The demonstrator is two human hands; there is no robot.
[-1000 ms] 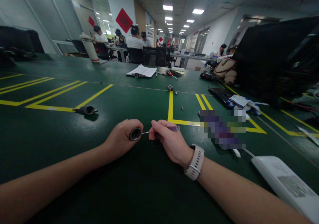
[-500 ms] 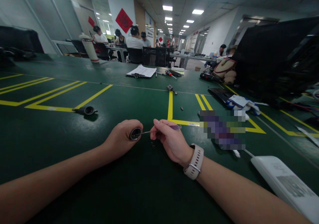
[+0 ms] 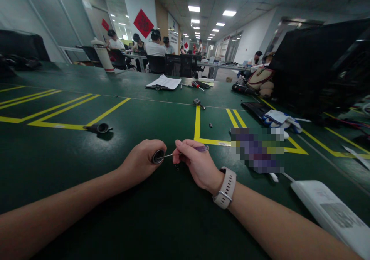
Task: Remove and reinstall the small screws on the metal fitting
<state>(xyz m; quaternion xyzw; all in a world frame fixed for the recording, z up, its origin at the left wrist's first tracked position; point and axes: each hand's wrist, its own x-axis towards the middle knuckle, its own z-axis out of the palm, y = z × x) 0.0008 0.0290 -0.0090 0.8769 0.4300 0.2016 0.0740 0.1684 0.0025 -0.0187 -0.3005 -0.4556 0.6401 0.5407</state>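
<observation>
My left hand (image 3: 141, 160) is closed around a small black round part (image 3: 157, 156) with a metal ring, held just above the green table (image 3: 162, 221). My right hand (image 3: 195, 163) pinches a thin screwdriver (image 3: 185, 152) with a purple handle; its metal tip reaches into the round part's opening. A watch with a pale strap sits on my right wrist. A few tiny dark screws (image 3: 176, 167) lie on the table between my hands.
A similar black part (image 3: 100, 128) lies to the left by yellow floor-style lines. A white device (image 3: 332, 213) rests at the right, gloves (image 3: 281, 119) and a blurred patch beyond. A clipboard (image 3: 163, 82), tools and a bottle (image 3: 102, 55) stand farther back; seated people work behind.
My two hands have shifted slightly; the screwdriver tip stays in the round part, and the right fingers have turned a little on the handle.
</observation>
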